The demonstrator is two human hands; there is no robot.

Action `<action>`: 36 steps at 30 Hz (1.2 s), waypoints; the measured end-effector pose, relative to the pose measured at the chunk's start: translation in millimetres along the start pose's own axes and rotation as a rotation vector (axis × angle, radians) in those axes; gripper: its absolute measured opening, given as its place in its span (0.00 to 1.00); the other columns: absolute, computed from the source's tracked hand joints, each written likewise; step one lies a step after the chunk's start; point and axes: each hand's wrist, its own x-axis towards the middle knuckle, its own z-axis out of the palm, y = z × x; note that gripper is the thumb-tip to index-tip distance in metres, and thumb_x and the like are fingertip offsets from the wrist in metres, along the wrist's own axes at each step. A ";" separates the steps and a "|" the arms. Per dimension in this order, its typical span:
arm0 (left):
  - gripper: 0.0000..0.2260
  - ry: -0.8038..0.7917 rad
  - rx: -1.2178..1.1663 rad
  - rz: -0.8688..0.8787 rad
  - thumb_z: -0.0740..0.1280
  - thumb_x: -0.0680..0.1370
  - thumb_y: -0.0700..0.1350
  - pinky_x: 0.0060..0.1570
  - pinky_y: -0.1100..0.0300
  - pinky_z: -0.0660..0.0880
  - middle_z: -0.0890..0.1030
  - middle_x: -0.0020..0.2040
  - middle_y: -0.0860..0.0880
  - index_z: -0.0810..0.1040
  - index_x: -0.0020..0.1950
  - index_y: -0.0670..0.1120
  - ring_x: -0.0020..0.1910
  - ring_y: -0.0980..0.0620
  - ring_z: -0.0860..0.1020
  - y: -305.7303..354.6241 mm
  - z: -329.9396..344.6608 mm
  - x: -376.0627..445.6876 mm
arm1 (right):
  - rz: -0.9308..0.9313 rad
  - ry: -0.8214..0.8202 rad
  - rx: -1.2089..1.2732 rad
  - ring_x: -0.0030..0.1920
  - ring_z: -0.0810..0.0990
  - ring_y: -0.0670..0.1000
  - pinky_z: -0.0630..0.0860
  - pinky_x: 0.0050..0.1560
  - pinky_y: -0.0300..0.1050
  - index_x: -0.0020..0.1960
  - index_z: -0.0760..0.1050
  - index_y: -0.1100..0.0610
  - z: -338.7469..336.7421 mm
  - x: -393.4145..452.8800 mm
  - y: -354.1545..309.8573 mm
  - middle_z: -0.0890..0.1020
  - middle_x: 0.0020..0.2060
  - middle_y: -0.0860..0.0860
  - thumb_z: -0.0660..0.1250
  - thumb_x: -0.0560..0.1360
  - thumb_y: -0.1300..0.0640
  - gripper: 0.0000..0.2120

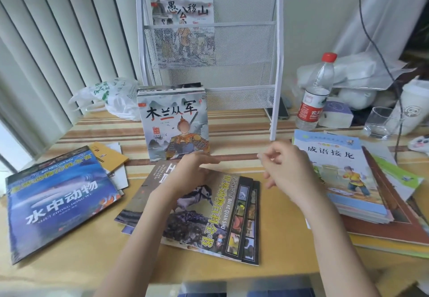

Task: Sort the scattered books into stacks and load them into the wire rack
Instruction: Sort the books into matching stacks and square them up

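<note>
A white wire rack (pixel 209 24) stands at the back of the table with one picture book (pixel 183 11) in its upper pocket. A stack of grey picture books (pixel 174 124) stands upright in front of the rack. My left hand (pixel 192 171) hovers just below that stack, over a bird encyclopedia (pixel 209 217) lying on a small pile; its fingers are relaxed and hold nothing. My right hand (pixel 285 169) hangs in the air to the right, fingers loosely curled, empty. A blue sea-animal book (pixel 58 199) lies at the left. A light-blue book stack (pixel 339 171) sits at the right.
A plastic bag (pixel 113 96) lies at the back left. A water bottle (pixel 315 92), a glass (pixel 380 122), a paper cup (pixel 413 106) and a phone (pixel 281 110) stand at the back right. A cable (pixel 383 57) hangs down there. Yellow booklets (pixel 109 155) lie behind the blue book.
</note>
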 end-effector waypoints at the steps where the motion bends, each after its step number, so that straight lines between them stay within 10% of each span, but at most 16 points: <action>1: 0.17 0.074 -0.090 -0.003 0.64 0.74 0.30 0.52 0.77 0.68 0.81 0.57 0.47 0.81 0.59 0.42 0.54 0.56 0.77 9.1 1.3 2.0 | -0.039 0.141 0.075 0.25 0.81 0.49 0.80 0.35 0.52 0.39 0.72 0.51 -8.7 2.7 5.2 0.82 0.31 0.50 0.65 0.76 0.50 0.08; 5: 0.12 0.065 -0.391 -0.013 0.64 0.79 0.41 0.56 0.67 0.74 0.82 0.54 0.51 0.78 0.62 0.45 0.54 0.59 0.79 61.1 27.7 31.1 | 0.084 0.541 -0.108 0.46 0.80 0.59 0.73 0.44 0.50 0.54 0.71 0.51 -65.7 19.7 47.9 0.82 0.48 0.55 0.62 0.76 0.49 0.09; 10: 0.11 -0.292 -0.480 -0.142 0.60 0.81 0.51 0.46 0.52 0.73 0.77 0.50 0.41 0.69 0.47 0.44 0.49 0.45 0.75 126.3 98.0 77.3 | 0.484 0.234 -0.237 0.43 0.78 0.56 0.69 0.43 0.47 0.66 0.62 0.59 -96.4 14.1 97.5 0.80 0.36 0.52 0.61 0.77 0.47 0.24; 14: 0.16 -0.122 -0.578 -0.293 0.67 0.77 0.52 0.52 0.52 0.75 0.81 0.54 0.42 0.73 0.55 0.41 0.53 0.43 0.79 138.3 126.5 90.0 | 0.409 0.193 -0.150 0.51 0.77 0.53 0.68 0.43 0.44 0.70 0.62 0.52 -101.6 5.9 114.1 0.79 0.56 0.49 0.65 0.74 0.42 0.29; 17: 0.16 -0.115 -0.996 -0.394 0.72 0.73 0.45 0.42 0.55 0.81 0.85 0.47 0.44 0.77 0.58 0.40 0.41 0.48 0.84 127.3 124.8 91.3 | 0.356 0.224 0.153 0.48 0.80 0.44 0.77 0.46 0.47 0.68 0.63 0.47 -96.2 6.3 119.5 0.80 0.52 0.40 0.70 0.72 0.49 0.28; 23: 0.26 0.166 -0.922 -0.185 0.76 0.70 0.42 0.60 0.46 0.74 0.77 0.61 0.44 0.70 0.65 0.47 0.59 0.46 0.77 134.4 113.0 87.3 | 0.156 0.244 0.611 0.43 0.82 0.37 0.75 0.36 0.31 0.65 0.64 0.45 -87.0 15.8 114.2 0.83 0.46 0.36 0.70 0.74 0.59 0.25; 30: 0.35 0.594 -0.360 0.488 0.69 0.75 0.48 0.60 0.76 0.59 0.68 0.57 0.47 0.56 0.75 0.36 0.57 0.62 0.64 156.1 77.3 77.6 | -0.148 0.241 0.786 0.49 0.80 0.43 0.76 0.42 0.34 0.63 0.71 0.48 -99.1 34.2 89.8 0.81 0.57 0.47 0.69 0.72 0.51 0.20; 36: 0.32 0.505 -0.799 0.301 0.71 0.72 0.51 0.64 0.61 0.68 0.73 0.67 0.56 0.61 0.73 0.50 0.67 0.56 0.71 135.1 81.9 72.7 | -0.150 0.160 0.761 0.50 0.81 0.42 0.76 0.41 0.31 0.55 0.76 0.43 -81.2 34.6 83.6 0.83 0.50 0.41 0.75 0.62 0.39 0.23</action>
